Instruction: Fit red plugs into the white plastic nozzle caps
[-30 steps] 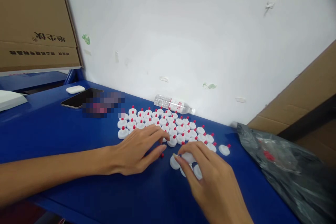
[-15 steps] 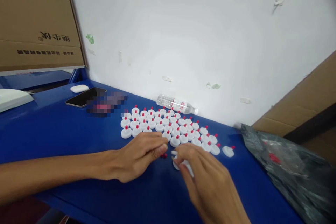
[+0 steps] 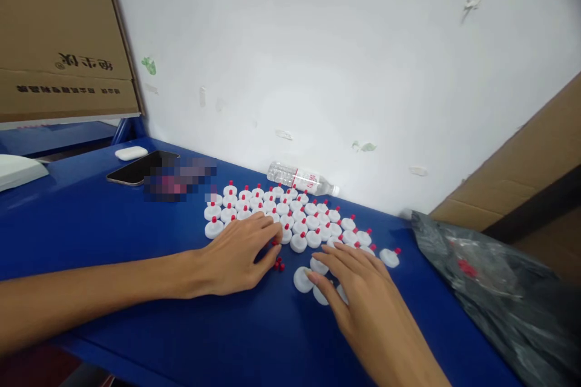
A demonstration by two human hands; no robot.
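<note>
My left hand hovers at the front of a block of round white caps, each with a red tip standing up. Its fingers are curved, with the thumb apart from them. A few small loose red tips lie on the table by that thumb. My right hand is spread over several white caps that show no red tip. Its thumb tip is at the edge of one cap, and its fingers partly hide the others.
A clear plastic bottle lies against the wall behind the caps. On the blue table, a phone and a white case lie at left. A dark plastic bag with a clear bag on it covers the right side.
My left hand's fingers have parted from a pinch, and the hand has shifted slightly left. My right hand has opened from its grip on a white cap, uncovering several plain caps beneath.
</note>
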